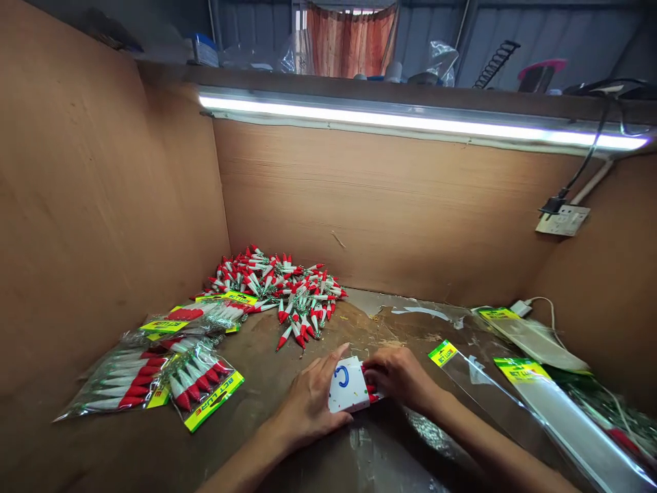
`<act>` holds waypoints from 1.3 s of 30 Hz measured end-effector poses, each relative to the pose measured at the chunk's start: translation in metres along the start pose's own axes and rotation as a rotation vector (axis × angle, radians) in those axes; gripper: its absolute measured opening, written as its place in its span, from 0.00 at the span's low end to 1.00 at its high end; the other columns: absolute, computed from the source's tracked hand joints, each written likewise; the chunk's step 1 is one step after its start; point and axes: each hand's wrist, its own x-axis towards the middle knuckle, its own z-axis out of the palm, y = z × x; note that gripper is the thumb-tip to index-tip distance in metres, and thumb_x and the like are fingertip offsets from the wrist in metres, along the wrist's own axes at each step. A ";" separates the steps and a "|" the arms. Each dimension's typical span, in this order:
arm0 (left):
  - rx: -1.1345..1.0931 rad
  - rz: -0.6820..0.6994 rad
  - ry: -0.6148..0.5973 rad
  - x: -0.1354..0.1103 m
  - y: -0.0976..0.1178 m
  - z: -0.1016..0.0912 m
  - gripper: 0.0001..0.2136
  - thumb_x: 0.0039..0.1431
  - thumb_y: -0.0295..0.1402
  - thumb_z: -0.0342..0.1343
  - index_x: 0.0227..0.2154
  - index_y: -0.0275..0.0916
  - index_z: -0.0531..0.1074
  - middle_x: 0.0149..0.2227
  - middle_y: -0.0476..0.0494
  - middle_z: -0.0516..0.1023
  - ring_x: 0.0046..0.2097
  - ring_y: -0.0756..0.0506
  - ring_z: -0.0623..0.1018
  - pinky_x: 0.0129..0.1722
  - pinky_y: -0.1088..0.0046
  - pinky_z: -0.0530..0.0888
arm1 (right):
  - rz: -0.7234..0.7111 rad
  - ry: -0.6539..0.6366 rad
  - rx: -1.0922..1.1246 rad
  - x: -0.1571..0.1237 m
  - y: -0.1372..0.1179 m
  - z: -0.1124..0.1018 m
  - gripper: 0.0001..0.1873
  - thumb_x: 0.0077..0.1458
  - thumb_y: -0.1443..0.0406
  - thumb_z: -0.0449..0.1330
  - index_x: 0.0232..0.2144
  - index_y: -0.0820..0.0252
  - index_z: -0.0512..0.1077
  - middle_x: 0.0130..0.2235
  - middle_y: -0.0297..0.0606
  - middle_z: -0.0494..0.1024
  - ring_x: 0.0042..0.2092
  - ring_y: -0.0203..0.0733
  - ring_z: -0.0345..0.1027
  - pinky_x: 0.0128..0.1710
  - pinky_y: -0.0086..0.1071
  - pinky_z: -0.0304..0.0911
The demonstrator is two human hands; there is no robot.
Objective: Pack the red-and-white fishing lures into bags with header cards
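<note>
A small white box (346,394) with a blue letter and coloured specks sits in my left hand (311,394), thumb along its near edge and fingers over the far side. Red tips of fishing lures (373,396) show at the box's right end. My right hand (403,375) is closed there, its curled fingers on the lures; the fingertips are partly hidden. Beyond both hands lies a loose heap of red-and-white fishing lures (302,305) with green-silver tinsel.
Filled clear lure packs (138,376) with yellow-green headers overlap at left. Long header bags (544,397) lie at right beside a white cable (551,315). Wooden panels (328,205) enclose the table on the left, back and right. A lit tube lamp (410,122) runs under the shelf.
</note>
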 end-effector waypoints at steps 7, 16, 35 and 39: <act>0.003 -0.012 0.004 0.000 -0.002 -0.005 0.54 0.43 0.36 0.69 0.68 0.51 0.41 0.63 0.41 0.65 0.58 0.35 0.70 0.57 0.57 0.67 | -0.164 -0.158 0.132 0.011 0.004 -0.018 0.10 0.63 0.58 0.58 0.37 0.45 0.81 0.36 0.33 0.82 0.40 0.43 0.74 0.49 0.37 0.64; 0.026 -0.030 -0.015 -0.001 0.002 -0.009 0.53 0.41 0.39 0.70 0.68 0.53 0.44 0.63 0.43 0.66 0.58 0.34 0.69 0.58 0.55 0.66 | 0.086 0.094 -0.217 0.162 0.030 0.008 0.14 0.60 0.64 0.59 0.47 0.58 0.74 0.48 0.43 0.78 0.50 0.47 0.69 0.48 0.34 0.62; 0.047 -0.079 -0.027 -0.003 -0.004 -0.004 0.54 0.41 0.41 0.70 0.69 0.51 0.43 0.62 0.40 0.67 0.58 0.33 0.70 0.57 0.54 0.67 | 0.080 0.017 0.461 0.119 0.048 -0.006 0.29 0.62 0.47 0.53 0.47 0.66 0.76 0.38 0.45 0.81 0.30 0.35 0.67 0.29 0.28 0.62; 0.062 -0.144 -0.038 -0.002 -0.005 -0.003 0.54 0.41 0.38 0.69 0.69 0.50 0.43 0.59 0.40 0.70 0.56 0.34 0.71 0.55 0.56 0.69 | 0.173 -0.077 0.488 0.046 0.062 -0.028 0.19 0.57 0.51 0.62 0.41 0.60 0.80 0.35 0.39 0.81 0.33 0.39 0.70 0.33 0.31 0.63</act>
